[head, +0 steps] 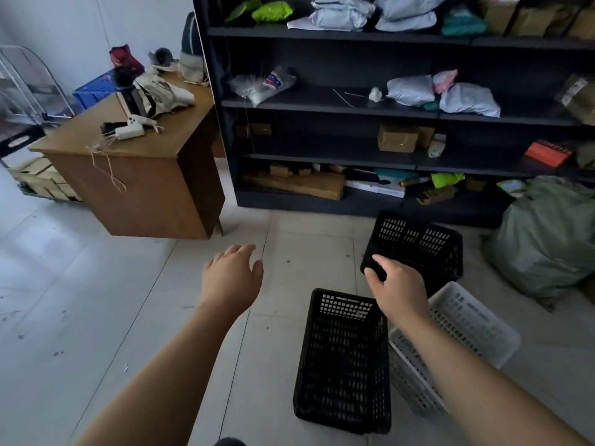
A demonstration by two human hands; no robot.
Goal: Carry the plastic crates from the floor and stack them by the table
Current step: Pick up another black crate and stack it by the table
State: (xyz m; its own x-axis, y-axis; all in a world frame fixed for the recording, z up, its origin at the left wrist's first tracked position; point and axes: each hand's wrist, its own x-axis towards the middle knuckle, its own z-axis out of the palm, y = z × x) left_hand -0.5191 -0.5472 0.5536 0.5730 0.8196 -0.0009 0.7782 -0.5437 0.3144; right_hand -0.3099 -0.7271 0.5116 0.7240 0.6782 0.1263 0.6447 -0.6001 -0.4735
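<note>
Black crates and a white one lie on the floor, likely light, stiff, best gripped by rims; both hands, left and right, hover empty, fingers apart.

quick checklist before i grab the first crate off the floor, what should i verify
1. Both hands free: ok. The left hand and right hand are open and hold nothing.
2. Crate within reach: ok. The near black crate lies just below the right hand.
3. Near black crate free to lift: cannot tell. The white crate sits close against its right side; contact is unclear.
4. Crates empty: ok for the near black crate; the far black crate is tilted, so only partly seen.
5. Floor path to the table: ok, bare tiles.
6. Stack already started by the table: not ok, no crate stands there.
</note>
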